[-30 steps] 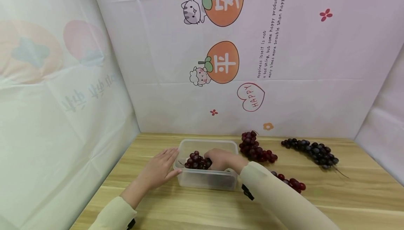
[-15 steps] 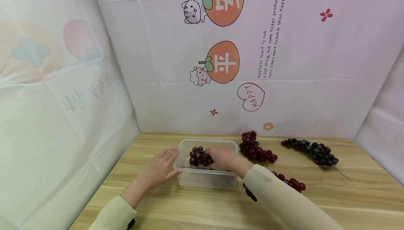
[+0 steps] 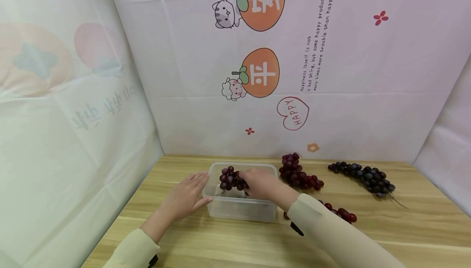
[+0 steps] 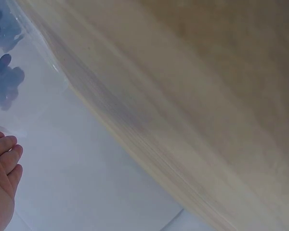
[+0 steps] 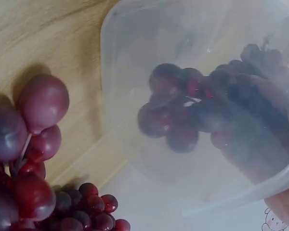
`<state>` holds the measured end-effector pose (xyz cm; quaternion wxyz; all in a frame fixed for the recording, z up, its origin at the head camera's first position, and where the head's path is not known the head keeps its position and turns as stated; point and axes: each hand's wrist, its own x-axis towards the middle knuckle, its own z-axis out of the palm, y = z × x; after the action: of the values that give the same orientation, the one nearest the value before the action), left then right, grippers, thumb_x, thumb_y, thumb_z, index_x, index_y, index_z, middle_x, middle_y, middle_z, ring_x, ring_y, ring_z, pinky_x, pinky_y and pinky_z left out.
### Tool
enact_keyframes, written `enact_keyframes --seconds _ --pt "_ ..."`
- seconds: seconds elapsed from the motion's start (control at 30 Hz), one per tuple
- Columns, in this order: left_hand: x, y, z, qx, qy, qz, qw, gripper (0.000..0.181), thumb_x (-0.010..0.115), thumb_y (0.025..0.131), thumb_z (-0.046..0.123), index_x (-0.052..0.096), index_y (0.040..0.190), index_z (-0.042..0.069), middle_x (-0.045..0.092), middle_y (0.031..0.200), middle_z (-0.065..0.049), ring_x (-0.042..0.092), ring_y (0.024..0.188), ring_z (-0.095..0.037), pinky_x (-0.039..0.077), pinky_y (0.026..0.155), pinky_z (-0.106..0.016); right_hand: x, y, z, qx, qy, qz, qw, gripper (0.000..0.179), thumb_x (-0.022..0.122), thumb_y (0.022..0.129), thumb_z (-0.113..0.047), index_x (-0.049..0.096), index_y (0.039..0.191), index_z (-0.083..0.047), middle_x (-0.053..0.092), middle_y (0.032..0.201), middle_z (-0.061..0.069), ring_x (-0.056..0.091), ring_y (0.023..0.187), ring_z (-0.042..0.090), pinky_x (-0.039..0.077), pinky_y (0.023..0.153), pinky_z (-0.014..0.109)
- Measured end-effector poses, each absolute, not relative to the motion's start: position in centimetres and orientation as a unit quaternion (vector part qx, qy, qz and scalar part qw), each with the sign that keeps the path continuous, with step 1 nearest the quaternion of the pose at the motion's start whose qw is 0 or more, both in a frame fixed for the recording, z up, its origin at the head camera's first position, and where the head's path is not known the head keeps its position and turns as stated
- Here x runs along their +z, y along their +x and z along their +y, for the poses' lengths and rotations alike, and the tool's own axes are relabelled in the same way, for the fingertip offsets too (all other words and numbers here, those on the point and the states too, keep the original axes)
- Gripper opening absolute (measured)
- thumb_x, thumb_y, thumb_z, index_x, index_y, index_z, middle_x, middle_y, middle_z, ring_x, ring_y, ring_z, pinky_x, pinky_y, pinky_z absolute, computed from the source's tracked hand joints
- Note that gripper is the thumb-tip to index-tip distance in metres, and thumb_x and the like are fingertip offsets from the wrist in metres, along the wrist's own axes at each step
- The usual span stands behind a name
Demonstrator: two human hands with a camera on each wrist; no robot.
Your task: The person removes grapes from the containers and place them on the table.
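Note:
A clear plastic container (image 3: 241,211) stands on the wooden table. Inside it my right hand (image 3: 259,183) grips a bunch of dark red grapes (image 3: 229,179), whose left part sticks out past the fingers. The right wrist view shows this bunch (image 5: 168,122) blurred through the container wall, with grapes on both sides of the hand. My left hand (image 3: 185,194) lies against the container's left end, fingers straight and thumb at the front rim. In the left wrist view, the left hand (image 4: 2,173) shows at the lower left edge, its fingers together.
Right of the container lies a red grape bunch (image 3: 298,176). A black bunch (image 3: 364,176) is farther right, its stem pointing to the front. Another red bunch (image 3: 344,214) is partly hidden by the right sleeve (image 3: 320,223). A printed white cloth (image 3: 206,129) hangs behind the table.
My right hand has raised the held grape bunch slightly inside the container and tilted it, its left end now higher. The left hand has stayed in place at the container's end.

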<state>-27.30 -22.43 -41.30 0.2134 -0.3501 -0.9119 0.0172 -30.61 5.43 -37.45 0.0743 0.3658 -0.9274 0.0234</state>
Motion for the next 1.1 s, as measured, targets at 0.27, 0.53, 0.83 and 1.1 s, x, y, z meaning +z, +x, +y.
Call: enact_keyframes --seconds 0.27,0.53,0.83,1.1 --pt "-41.3 -27.3 -22.4 0.016 -0.354 -0.909 0.219 0.075 0.041 0.100 0.054 0.042 0.142 -0.008 0.045 0.144 -0.022 0.042 0.133 -0.032 0.034 0.111 -0.046 -37.0 -30.1 5.9 0.016 0.385 -0.913 0.135 0.021 0.073 0.083 -0.011 0.056 0.096 -0.011 0.052 0.071 -0.003 0.051 0.062 0.012 0.039 0.046 0.024" --pt "-41.3 -27.3 -22.4 0.022 -0.348 -0.911 0.219 0.075 0.041 0.100 0.054 0.042 0.142 -0.008 0.044 0.145 -0.020 0.041 0.135 -0.031 0.028 0.114 -0.042 -37.2 -30.0 6.0 -0.010 0.420 -0.874 0.244 0.017 0.070 0.080 -0.003 0.060 0.093 -0.010 0.062 0.081 0.001 0.060 0.070 0.017 0.047 0.045 0.026" --pt "-41.4 -27.3 -22.4 0.018 -0.350 -0.911 0.217 0.074 0.043 0.100 0.053 0.042 0.142 -0.008 0.045 0.144 -0.022 0.042 0.133 -0.032 0.032 0.112 -0.044 -37.9 -30.6 6.3 -0.049 0.450 -0.825 0.337 0.012 0.066 0.085 0.001 0.063 0.097 -0.003 0.064 0.090 0.007 0.063 0.083 0.021 0.057 0.074 0.029" --pt "-41.4 -27.4 -22.5 0.015 -0.353 -0.910 0.216 0.074 0.043 0.100 0.053 0.041 0.142 -0.008 0.046 0.143 -0.022 0.042 0.134 -0.031 0.034 0.111 -0.045 -37.9 -31.3 6.6 -0.091 0.485 -0.773 0.398 0.010 0.066 0.084 0.004 0.061 0.093 0.000 0.060 0.088 0.009 0.059 0.081 0.022 0.055 0.074 0.029"
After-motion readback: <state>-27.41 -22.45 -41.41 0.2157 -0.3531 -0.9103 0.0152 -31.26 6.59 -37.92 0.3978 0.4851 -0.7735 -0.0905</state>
